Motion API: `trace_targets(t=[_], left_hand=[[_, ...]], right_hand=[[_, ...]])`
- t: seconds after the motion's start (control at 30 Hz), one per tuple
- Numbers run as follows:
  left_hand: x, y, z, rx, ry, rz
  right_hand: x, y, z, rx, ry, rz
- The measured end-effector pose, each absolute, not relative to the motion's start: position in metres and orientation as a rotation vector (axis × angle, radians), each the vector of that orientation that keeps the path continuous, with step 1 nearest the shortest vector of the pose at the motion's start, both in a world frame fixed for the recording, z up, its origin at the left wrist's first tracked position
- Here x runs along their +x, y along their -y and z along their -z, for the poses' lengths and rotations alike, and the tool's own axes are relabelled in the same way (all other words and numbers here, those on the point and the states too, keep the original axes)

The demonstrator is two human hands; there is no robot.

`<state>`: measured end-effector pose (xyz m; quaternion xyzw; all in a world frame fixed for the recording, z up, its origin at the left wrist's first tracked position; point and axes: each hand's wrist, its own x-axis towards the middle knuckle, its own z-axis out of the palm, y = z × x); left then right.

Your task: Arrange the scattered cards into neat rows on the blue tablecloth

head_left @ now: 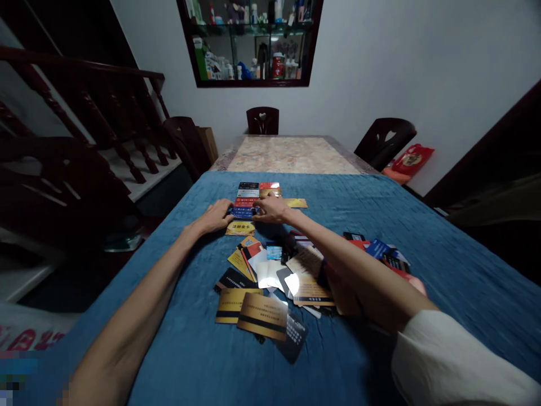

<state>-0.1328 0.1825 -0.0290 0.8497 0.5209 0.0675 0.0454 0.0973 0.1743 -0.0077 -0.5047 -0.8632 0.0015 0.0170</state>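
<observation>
Both arms reach forward over a blue cloth (pixel 190 349) on a table. My left hand (pixel 216 216) and my right hand (pixel 270 208) meet on a dark blue card (pixel 242 212), each pinching one end of it. That card lies in a tidy column of cards (pixel 248 193) with a red one just above it and a yellow card (pixel 240 228) below. A gold card (pixel 296 203) lies flat to the right of my right hand. Closer to me sprawls a loose pile of mixed cards (pixel 270 282), gold, black, white and orange.
More cards (pixel 380 254) lie scattered right of my forearm. Beyond the cloth is a bare marbled tabletop (pixel 291 155) with dark chairs (pixel 262 119) around it. A stair railing (pixel 84 101) rises at left. A wall cabinet (pixel 251 42) holds bottles.
</observation>
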Motion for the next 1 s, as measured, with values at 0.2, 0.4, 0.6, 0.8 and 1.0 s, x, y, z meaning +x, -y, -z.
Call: trace_targets(t=[0.2,0.4,0.6,0.8,1.0], left_hand=[[-0.122,-0.176,0.021,2.683,-1.648,-0.332],[-0.101,-0.166,0.015,2.812,-1.549,-0.388],[-0.072,-0.148,0.011,2.909,-1.402,-0.357],[-0.038,-0.119,0.013,2.996,-1.150,-0.285],[0.000,-0.076,0.017,3.054,-0.813,-0.207]], right_hand=[[0.120,-0.162,-0.003,-1.562,2.604,0.044],[0.148,-0.134,-0.010,-1.560,2.531,0.104],[0.181,-0.105,-0.002,-1.530,2.497,0.118],[0.218,-0.071,0.008,-1.551,2.466,0.098],[0.264,-0.041,0.018,-1.576,2.432,0.059]])
